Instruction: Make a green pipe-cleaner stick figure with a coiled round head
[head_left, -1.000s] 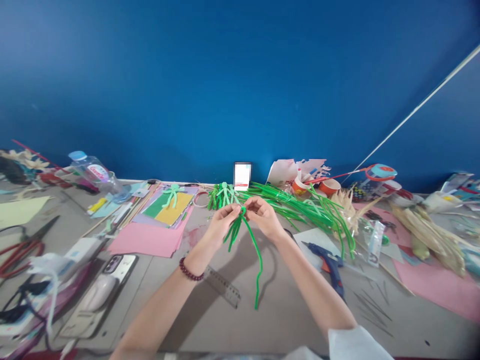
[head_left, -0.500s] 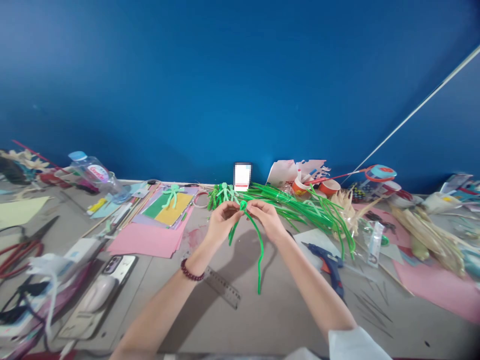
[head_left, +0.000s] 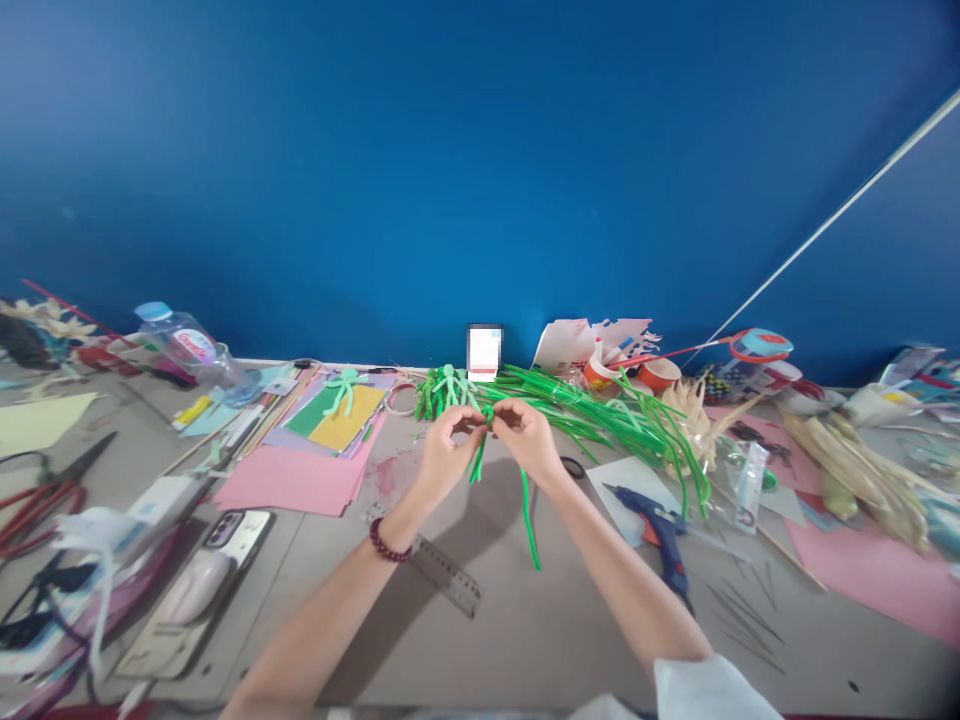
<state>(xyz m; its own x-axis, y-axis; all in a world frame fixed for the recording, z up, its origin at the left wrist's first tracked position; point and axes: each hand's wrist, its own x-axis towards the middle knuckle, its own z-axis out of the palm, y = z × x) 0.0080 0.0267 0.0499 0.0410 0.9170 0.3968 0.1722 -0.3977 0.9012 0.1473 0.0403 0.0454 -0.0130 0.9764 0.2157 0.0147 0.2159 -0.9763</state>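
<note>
Where the two hands meet above the table (head_left: 517, 665), a green stem (head_left: 489, 411) is held by its bunched top. It is pinched by the left hand (head_left: 447, 450) between thumb and fingertips, and the same spot is nipped from the other side by the right hand (head_left: 531, 440), whose thumb and fingers are drawn together. How the top is wound cannot be made out. Below the left fingertips, short ends (head_left: 478, 466) are seen hanging; beneath the right hand a long tail (head_left: 530, 525) is shown, its upper part hidden.

A dark red bracelet (head_left: 389, 541) is worn on the left wrist, and just beside it a clear ruler (head_left: 450, 578) is laid. Behind the hands, a pale green figure (head_left: 449, 384) is placed near a phone (head_left: 486, 350) with a blurred screen, propped by the blue wall (head_left: 480, 180). To the right, a heap of stems (head_left: 600, 405) is spread, and nearer, a glue gun (head_left: 660, 532) is laid partly over a white sheet (head_left: 616, 490). To the left, pink paper (head_left: 289, 482) is stacked, and a second figure (head_left: 344, 391) is rested on coloured sheets (head_left: 346, 428).
</note>
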